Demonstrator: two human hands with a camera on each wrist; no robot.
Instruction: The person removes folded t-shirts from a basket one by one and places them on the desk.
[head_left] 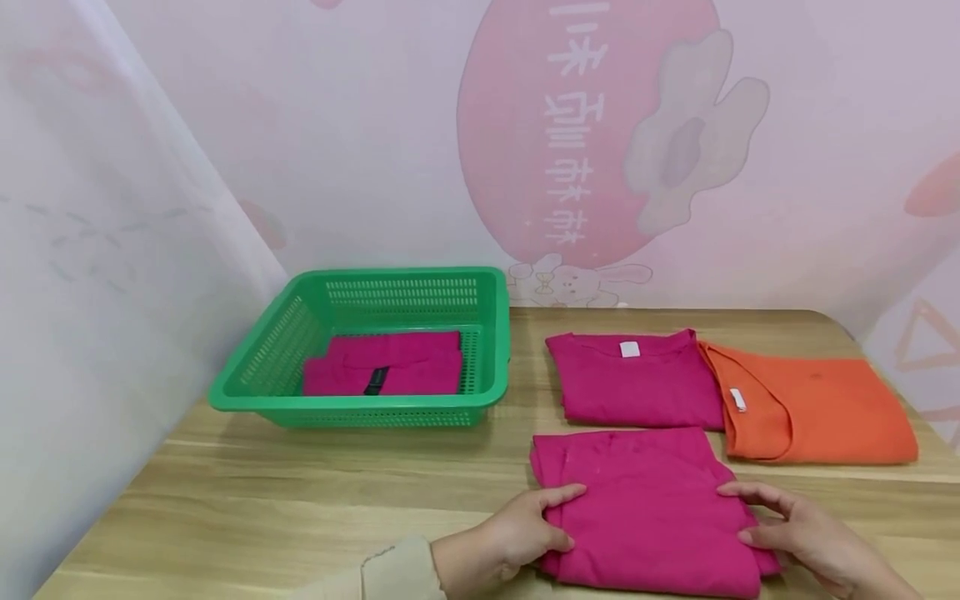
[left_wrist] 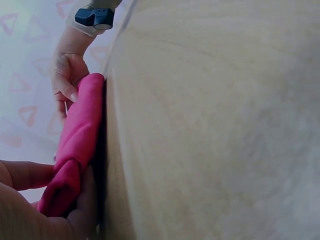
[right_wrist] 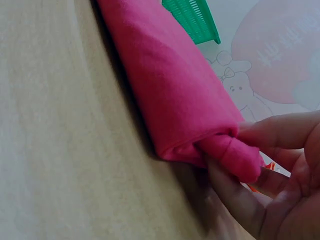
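Note:
A folded magenta shirt (head_left: pixel 652 517) lies at the front of the table in the head view. My left hand (head_left: pixel 519 533) grips its left edge, thumb and fingers on either side of the layers. At the opposite edge my right hand (head_left: pixel 798 529) pinches the cloth. The right wrist view shows thumb and fingers around a rolled fold (right_wrist: pixel 232 155) at the shirt's end. In the left wrist view the bundle (left_wrist: pixel 82 120) appears edge-on, held at both ends. Its underside is hidden.
Behind lies another folded magenta shirt (head_left: pixel 637 383) with a white label, beside an orange folded garment (head_left: pixel 832 408). A green basket (head_left: pixel 495 333) stands at the back left with magenta clothes (head_left: pixel 420 371) inside. A printed curtain (head_left: pixel 360 133) rises behind the wooden table (head_left: pixel 315 492).

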